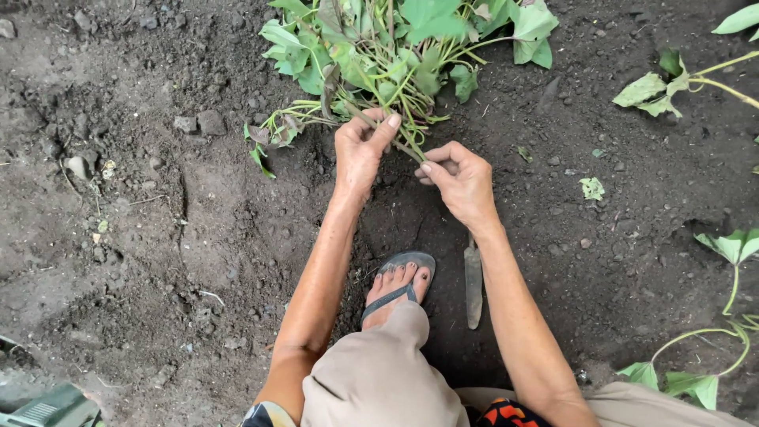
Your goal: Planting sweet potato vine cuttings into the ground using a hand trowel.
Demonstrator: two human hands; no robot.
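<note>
Gripping a leafy vine bunch [395, 47], my left hand [360, 146] and right hand [458, 178] close on its stems. I see open soil [158, 221] leftward; a blade [473, 285] lies beside my sandalled foot [399, 286].

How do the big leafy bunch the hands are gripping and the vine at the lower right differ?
The leafy bunch is dense, with many stems gathered at the base under the left hand and right hand; the lower-right vine is sparse, a few leaves on long thin stems. The bunch is gripped; the vine lies untouched on the soil. Both have green leaves.
</note>
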